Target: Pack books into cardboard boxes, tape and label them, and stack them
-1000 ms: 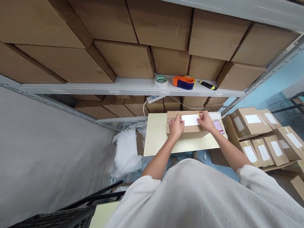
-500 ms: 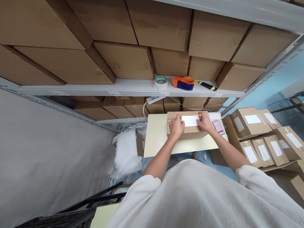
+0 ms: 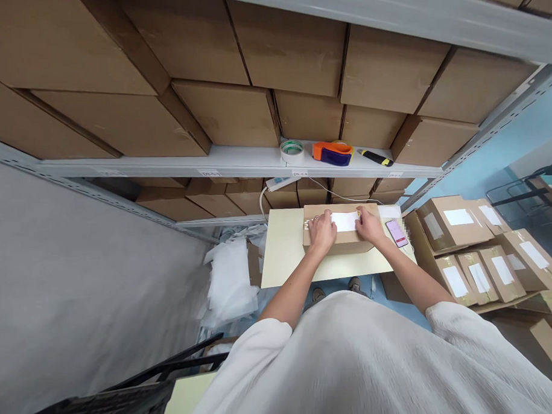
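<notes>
A closed cardboard box [image 3: 342, 247] lies lengthwise on a pale yellow tabletop [image 3: 283, 255]. On its upper face is a white shipping label [image 3: 344, 221], lying flat between my hands. My left hand [image 3: 323, 233] rests at the label's left end, its fingers laid on the cardboard and the label's edge. At the right end, my right hand [image 3: 369, 225] has its fingers bent together on the label's edge. A phone [image 3: 396, 233] with a lit screen lies on the tabletop, right of my right hand.
Shelves ahead hold stacked cartons [image 3: 229, 115]. On the shelf edge lie a tape roll [image 3: 292, 150], an orange and blue tape dispenser [image 3: 333, 153] and a utility knife [image 3: 376, 157]. Labelled boxes [image 3: 457, 216] pile up at right; white packing sheets [image 3: 230, 281] lie at left.
My left fingers have flattened from a pinch onto the label's left end. My right hand has shifted slightly left and down along the label. The box stays in place.
</notes>
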The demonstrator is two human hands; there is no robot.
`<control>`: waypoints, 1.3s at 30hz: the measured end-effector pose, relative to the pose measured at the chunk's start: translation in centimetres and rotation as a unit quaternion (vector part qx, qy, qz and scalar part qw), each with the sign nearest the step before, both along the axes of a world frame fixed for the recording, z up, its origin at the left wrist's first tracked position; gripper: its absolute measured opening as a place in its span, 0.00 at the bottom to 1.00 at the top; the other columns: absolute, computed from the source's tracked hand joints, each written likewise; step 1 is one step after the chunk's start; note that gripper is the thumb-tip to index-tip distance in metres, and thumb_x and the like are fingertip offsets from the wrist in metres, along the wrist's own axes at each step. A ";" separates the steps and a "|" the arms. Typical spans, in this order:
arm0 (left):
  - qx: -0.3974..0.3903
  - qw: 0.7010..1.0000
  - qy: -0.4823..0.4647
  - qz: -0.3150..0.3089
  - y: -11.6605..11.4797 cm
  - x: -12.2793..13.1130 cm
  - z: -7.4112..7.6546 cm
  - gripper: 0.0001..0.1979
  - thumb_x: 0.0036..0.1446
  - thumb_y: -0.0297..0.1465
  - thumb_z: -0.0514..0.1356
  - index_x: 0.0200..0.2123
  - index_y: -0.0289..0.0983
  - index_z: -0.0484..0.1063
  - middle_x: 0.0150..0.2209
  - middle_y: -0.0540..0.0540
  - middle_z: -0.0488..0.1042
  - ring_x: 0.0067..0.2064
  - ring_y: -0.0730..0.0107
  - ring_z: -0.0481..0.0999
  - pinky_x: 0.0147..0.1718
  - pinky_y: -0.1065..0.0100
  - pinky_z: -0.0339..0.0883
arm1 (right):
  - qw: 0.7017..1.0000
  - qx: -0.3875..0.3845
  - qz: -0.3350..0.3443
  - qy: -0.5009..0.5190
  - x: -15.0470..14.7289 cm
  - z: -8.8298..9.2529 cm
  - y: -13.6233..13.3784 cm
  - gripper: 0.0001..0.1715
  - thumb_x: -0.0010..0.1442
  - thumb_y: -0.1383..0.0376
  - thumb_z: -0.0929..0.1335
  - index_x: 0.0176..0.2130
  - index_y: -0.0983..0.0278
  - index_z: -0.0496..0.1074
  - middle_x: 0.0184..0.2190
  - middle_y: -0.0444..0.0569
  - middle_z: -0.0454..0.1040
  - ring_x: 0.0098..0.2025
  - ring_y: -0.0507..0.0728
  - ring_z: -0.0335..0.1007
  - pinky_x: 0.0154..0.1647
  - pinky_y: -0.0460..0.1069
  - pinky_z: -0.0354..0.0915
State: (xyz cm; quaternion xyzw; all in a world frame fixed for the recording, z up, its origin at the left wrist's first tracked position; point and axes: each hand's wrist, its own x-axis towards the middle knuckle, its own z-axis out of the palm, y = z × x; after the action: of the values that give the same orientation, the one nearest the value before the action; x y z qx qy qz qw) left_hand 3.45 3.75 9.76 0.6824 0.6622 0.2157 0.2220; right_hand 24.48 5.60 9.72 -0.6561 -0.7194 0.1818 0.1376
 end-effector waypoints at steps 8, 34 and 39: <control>0.011 0.999 0.053 -0.008 -0.3 -0.3 0.7 0.17 0.72 0.29 0.58 0.61 0.37 0.71 0.57 0.29 0.80 0.64 0.37 0.75 0.64 0.44 0.62 | 0.997 0.017 0.006 -0.079 -0.8 0.8 -0.9 0.34 0.72 0.65 0.61 0.73 0.69 0.66 0.62 0.69 0.77 0.62 0.78 0.71 0.63 0.68 0.66; 0.009 0.979 0.093 -0.183 -2.1 -3.6 -2.8 0.38 0.76 0.41 0.51 0.84 0.41 0.49 0.82 0.39 0.53 0.84 0.47 0.48 0.82 0.39 0.30 | 0.986 -0.038 0.087 -0.136 2.5 -3.4 -3.1 0.54 0.77 0.36 0.53 0.84 0.64 0.45 0.85 0.63 0.35 0.86 0.72 0.27 0.82 0.75 0.31; -0.008 0.986 0.099 -0.130 -2.6 -3.2 -3.3 0.43 0.74 0.46 0.52 0.83 0.29 0.48 0.83 0.29 0.47 0.85 0.43 0.42 0.82 0.43 0.34 | 0.989 -0.031 0.067 -0.126 2.6 -3.4 -3.8 0.55 0.77 0.35 0.53 0.84 0.65 0.46 0.85 0.64 0.37 0.86 0.72 0.28 0.82 0.73 0.31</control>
State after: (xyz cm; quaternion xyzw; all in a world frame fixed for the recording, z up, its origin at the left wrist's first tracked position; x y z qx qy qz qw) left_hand 0.21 1.11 6.43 0.7790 0.5881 0.1110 0.1869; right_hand 27.13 1.83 6.32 -0.6283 -0.7673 0.1282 0.0131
